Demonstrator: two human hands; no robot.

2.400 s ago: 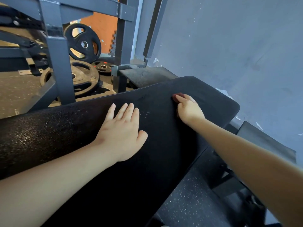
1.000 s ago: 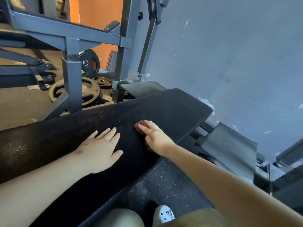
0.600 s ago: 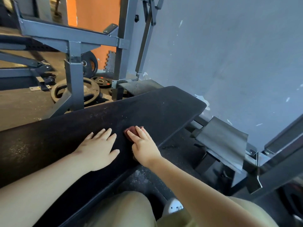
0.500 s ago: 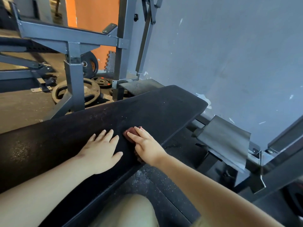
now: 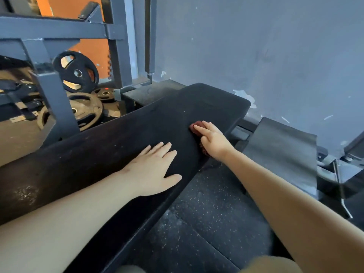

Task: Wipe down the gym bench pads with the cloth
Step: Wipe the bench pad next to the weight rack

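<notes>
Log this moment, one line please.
phase: wipe | right hand: presses cloth on pad | left hand: flat on pad

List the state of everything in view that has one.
bench pad: dust specks, both hands on it.
left hand: flat, fingers spread, resting on the pad.
cloth: bunched on the pad, pressed from above.
right hand: fingers straight, pressing the cloth.
black weight plate: upright on edge.
rusty weight plate: flat on the floor.
</notes>
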